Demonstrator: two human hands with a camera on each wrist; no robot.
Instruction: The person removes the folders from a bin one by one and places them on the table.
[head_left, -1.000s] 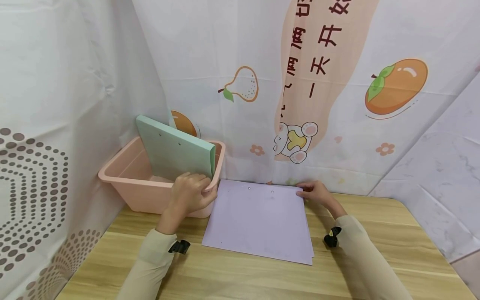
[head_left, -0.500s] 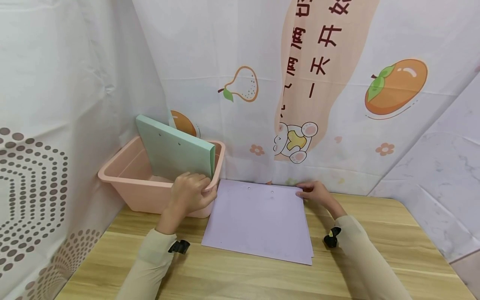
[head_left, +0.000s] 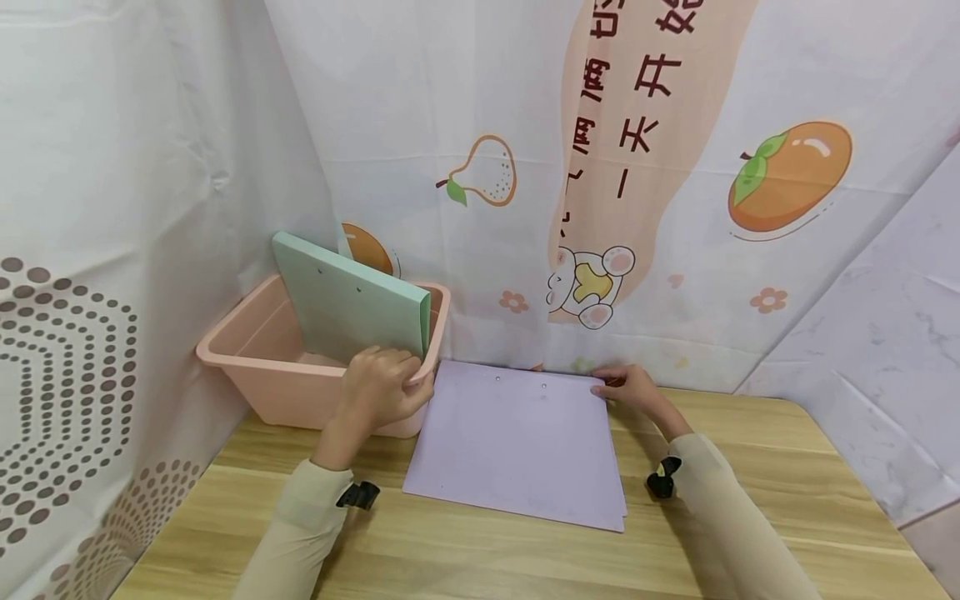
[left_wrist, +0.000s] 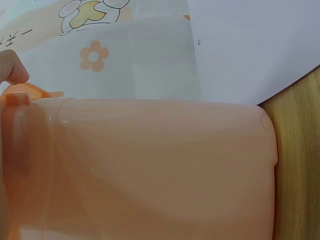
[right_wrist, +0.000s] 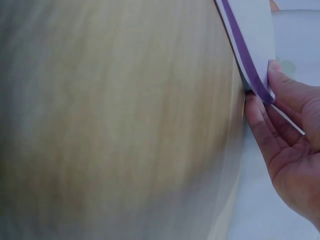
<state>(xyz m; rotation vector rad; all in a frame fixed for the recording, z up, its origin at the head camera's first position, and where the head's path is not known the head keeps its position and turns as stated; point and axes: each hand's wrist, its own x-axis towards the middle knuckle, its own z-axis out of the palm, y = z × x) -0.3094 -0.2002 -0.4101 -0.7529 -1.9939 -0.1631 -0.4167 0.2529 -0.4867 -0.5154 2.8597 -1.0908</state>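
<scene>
**Left hand [head_left: 381,385] on the rim of a pink bin [head_left: 292,392], right hand [head_left: 630,387] at the corner of a purple folder [head_left: 517,442]**

From the lower left of the head view, a beige sleeve [head_left: 296,533], slanting up and rightward to the left hand, just left of centre. Fingers curled over the near right corner of the bin's rim, gripping it, knuckles up. From the lower right, another beige sleeve, slanting up and leftward to the right hand, right of centre. A narrow pinch on the folder's upper right corner; in the right wrist view, thumb over the corner, fingertips at the edge beneath. At each wrist, a black band [head_left: 360,495].

In the middle of the frame, between the two hands, the purple folder, flat on the wood-grain table [head_left: 750,517], just right of the bin; upper edge near a printed cloth [head_left: 450,83], two small dots close to that edge. Left of centre, the bin, upright, with a pale green folder [head_left: 352,300] slanted inside, top above the rim, just beyond the left hand.
</scene>
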